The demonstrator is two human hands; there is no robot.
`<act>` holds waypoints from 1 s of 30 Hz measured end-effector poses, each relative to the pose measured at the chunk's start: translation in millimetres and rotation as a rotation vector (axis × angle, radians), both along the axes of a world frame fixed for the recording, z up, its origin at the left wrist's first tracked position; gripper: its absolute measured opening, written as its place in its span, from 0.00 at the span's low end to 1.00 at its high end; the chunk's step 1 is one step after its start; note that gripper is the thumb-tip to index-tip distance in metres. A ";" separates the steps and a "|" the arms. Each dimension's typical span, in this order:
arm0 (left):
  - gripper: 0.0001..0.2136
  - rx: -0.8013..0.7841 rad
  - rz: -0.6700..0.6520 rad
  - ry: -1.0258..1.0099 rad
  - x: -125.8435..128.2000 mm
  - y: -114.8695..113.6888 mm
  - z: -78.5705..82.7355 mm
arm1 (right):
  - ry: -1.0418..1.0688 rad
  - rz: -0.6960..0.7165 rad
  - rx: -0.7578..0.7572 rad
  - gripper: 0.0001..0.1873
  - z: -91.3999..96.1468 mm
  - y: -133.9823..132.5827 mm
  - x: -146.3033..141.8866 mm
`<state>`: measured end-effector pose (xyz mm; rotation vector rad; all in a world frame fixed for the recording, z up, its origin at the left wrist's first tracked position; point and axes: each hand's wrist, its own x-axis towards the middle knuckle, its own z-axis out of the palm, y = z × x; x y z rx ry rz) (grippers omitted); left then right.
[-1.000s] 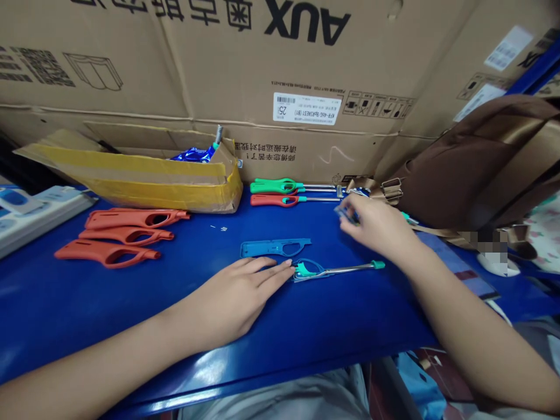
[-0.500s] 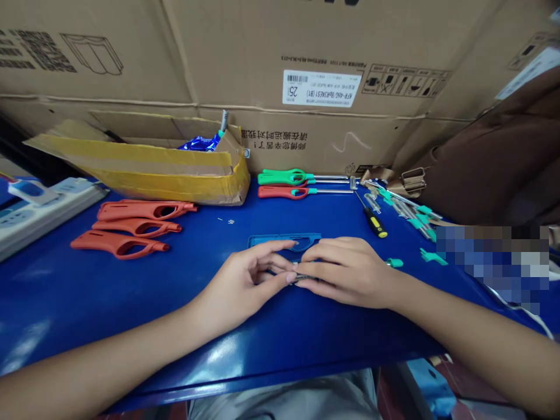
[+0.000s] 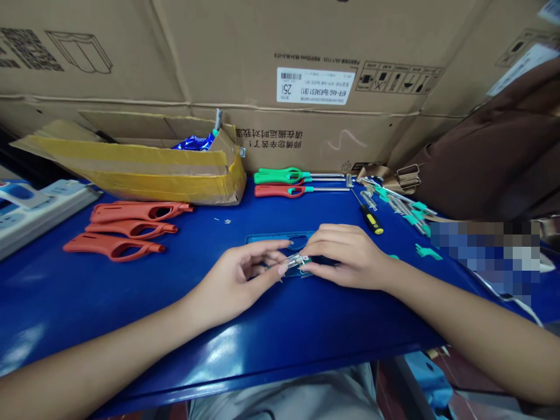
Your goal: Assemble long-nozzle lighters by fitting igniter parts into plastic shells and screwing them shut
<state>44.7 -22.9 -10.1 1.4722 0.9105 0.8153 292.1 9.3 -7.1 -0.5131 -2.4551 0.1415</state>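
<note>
Far left on the glossy blue tabletop (image 3: 262, 344), three orange-red plastic handle shells (image 3: 114, 247) lie in a loose stack. Next, the left hand (image 3: 231, 280), its grip narrow, pinches one end of a small, clear, tubular part (image 3: 293, 262). A flat blue plastic handle shell (image 3: 266, 238) lies just behind the fingers. The right hand (image 3: 350, 256), grip likewise narrow, holds the tubular part's other end, between both hands. Farther right rests a black-and-yellow screwdriver (image 3: 373, 220), beside scattered metal-and-teal pieces (image 3: 409, 211).
</note>
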 end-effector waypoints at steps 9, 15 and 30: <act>0.11 0.178 -0.069 0.135 -1.1 -0.1 2.4 | -0.051 0.034 -0.013 0.06 4.1 -2.1 1.5; 0.10 0.255 -0.076 0.164 -0.4 -0.2 0.9 | -0.025 0.004 -0.074 0.07 3.3 -2.7 -0.6; 0.15 0.053 0.046 0.040 -1.6 4.5 2.5 | -0.222 -0.103 -0.436 0.03 10.3 -11.7 0.9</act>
